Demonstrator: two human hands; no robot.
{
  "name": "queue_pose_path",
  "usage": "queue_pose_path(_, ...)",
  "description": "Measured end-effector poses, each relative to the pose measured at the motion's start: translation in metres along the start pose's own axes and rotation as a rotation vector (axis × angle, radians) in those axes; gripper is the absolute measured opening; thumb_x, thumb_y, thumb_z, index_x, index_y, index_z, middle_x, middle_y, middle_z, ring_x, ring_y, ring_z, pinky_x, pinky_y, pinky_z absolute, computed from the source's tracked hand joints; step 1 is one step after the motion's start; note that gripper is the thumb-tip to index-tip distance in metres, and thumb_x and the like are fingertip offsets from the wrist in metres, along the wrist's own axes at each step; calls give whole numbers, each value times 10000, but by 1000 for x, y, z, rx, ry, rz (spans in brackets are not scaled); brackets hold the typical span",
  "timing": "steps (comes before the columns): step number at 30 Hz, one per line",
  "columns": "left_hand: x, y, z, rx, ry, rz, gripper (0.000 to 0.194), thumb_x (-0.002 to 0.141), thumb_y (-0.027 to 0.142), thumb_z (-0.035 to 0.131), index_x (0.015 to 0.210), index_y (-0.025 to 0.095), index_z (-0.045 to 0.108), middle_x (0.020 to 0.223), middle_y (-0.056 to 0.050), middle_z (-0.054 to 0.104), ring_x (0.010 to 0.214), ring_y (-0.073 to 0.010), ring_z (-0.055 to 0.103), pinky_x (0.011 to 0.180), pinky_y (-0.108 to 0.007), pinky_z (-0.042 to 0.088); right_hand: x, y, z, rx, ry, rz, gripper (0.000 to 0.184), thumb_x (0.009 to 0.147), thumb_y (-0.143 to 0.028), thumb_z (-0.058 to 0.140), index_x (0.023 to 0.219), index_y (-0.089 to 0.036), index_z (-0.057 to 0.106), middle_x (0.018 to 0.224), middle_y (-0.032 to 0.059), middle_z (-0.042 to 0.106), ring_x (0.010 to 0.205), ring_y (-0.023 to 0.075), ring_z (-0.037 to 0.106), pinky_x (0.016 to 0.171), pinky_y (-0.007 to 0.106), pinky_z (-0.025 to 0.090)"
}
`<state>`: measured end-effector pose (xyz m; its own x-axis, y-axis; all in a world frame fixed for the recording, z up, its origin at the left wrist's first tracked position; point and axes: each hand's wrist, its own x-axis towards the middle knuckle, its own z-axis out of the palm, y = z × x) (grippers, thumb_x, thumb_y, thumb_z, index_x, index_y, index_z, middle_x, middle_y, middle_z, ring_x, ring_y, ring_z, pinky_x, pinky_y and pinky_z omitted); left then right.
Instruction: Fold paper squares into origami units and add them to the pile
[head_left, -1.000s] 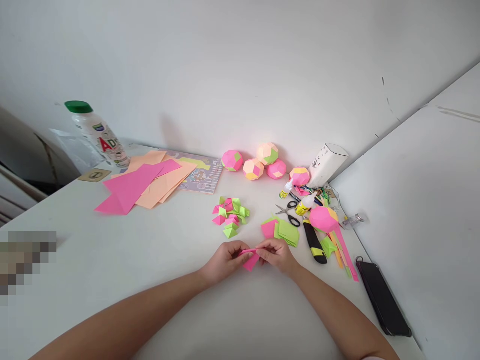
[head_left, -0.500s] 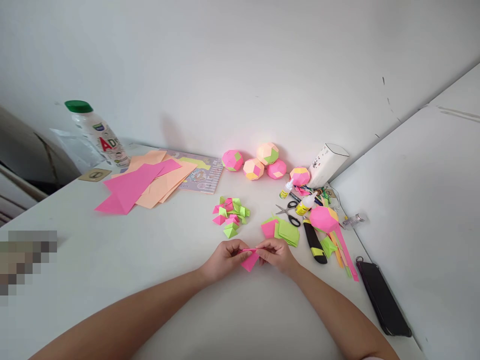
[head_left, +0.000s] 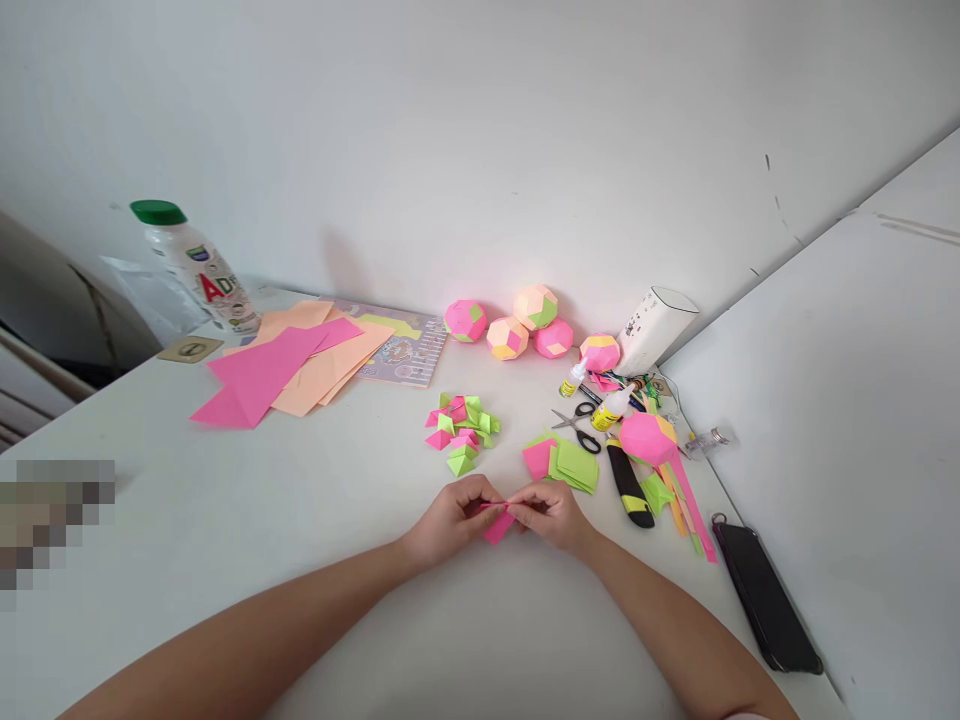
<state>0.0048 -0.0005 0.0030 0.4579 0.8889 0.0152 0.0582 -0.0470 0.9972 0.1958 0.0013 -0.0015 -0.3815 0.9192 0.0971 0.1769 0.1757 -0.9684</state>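
Note:
Between my two hands is a small folded piece of pink paper [head_left: 497, 528], its lower corner pointing toward me. My left hand [head_left: 452, 520] pinches its left side between thumb and fingers. My right hand [head_left: 551, 513] pinches its upper right edge, fingertips close to the left ones; the fingers partly cover the paper. Just beyond the hands lies a pile of folded pink and green paper units [head_left: 461, 430]. Beyond my right hand rests a stack of green paper squares [head_left: 574, 465], with a pink paper square [head_left: 538, 458] beside it.
Scissors [head_left: 577, 425], glue bottles [head_left: 611, 410], and a box cutter [head_left: 630, 485] lie to the right, near a phone [head_left: 766, 595]. Several paper balls [head_left: 508, 339] sit along the wall. At left are pink sheets [head_left: 262, 375], a notebook [head_left: 412, 350] and a bottle [head_left: 202, 270].
My right fingertips have shifted slightly left along the paper's top edge, closer to my left fingertips. Less of the pink paper shows now. The other things stay in place.

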Motion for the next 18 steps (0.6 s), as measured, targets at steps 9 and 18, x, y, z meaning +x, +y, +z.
queue_pose_path(9,-2,2,0,64,55,2,129,771,225,506,662,156,519,659,-1,517,578,-102,459,523,-209,377,0,-5,0,-20,-23,33,177,772,-311,615,756,-149,685,561,14,621,478,122,575,454,222,467)
queue_pose_path(18,-2,4,-4,-69,135,-26,114,767,205,486,669,169,439,642,27,439,574,-91,398,527,-204,340,2,0,-5,177,26,178,193,740,-324,654,729,-132,636,576,-1,611,470,102,572,466,216,485)
